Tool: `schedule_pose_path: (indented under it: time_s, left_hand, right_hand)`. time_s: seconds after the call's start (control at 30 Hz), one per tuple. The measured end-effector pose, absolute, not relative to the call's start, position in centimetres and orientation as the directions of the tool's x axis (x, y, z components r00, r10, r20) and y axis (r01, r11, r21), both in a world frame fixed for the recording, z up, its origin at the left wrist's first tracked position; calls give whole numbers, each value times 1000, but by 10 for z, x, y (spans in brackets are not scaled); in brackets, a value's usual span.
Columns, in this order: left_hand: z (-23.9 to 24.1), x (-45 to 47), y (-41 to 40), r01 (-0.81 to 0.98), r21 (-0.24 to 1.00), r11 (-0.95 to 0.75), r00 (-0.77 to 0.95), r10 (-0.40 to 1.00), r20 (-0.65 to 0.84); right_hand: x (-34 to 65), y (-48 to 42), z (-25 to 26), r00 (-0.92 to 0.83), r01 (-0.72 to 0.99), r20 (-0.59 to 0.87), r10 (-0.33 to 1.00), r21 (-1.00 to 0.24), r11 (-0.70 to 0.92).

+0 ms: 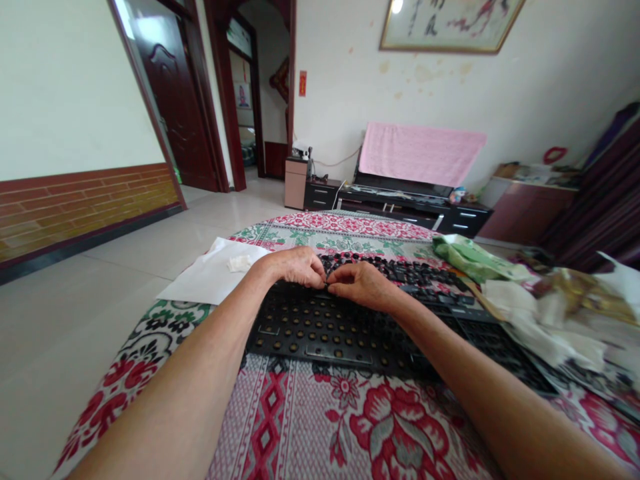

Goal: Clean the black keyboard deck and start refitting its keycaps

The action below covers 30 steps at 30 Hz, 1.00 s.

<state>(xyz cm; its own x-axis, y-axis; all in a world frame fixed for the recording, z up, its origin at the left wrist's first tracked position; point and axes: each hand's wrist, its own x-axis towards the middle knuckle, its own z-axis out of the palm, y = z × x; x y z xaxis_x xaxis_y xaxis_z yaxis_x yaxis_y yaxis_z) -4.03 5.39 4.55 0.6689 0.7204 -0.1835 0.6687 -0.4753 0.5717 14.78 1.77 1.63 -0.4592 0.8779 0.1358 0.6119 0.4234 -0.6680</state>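
Note:
Before me lies a black keyboard (280, 331) without its keycaps, its rows of round key sockets bare. Just over its far edge, the fingertips of my left hand (303, 267) and my right hand (364, 287) meet in a pinch. Between them is a small black piece that looks like a keycap (327, 285), mostly hidden by the fingers. Many loose black keycaps (400, 270) are heaped behind the keyboard, close beyond my right hand. My right forearm hides part of the keyboard's right side.
A floral tablecloth (280, 427) covers the table. White paper (200, 277) with a crumpled tissue (240, 264) lies on the left. To the right are a green bag (470, 257) and crumpled white cloth or paper (530, 313). A low cabinet (400, 212) stands beyond.

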Motion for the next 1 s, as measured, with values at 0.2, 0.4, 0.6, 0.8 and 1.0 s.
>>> schedule_pose_path:
  time_s: [0.2, 0.4, 0.6, 0.8, 1.0]
  left_hand:
    - [48, -39, 52, 707, 528, -471, 649, 729, -219]
    - [46, -39, 53, 703, 592, -394, 630, 731, -261]
    - [47, -38, 52, 711, 597, -371, 618, 736, -278]
    - [46, -37, 52, 705, 595, -386, 627, 731, -270]
    - [45, -34, 51, 728, 556, -401, 610, 750, -258]
  right_hand:
    - [144, 18, 11, -436, 649, 148, 887, -631, 425]
    - [141, 15, 16, -429, 675, 126, 894, -613, 410]
    - [140, 13, 20, -436, 686, 105, 894, -605, 406]
    - [139, 14, 21, -466, 701, 102, 879, -564, 437]
    - [140, 16, 21, -478, 705, 78, 875, -560, 435]
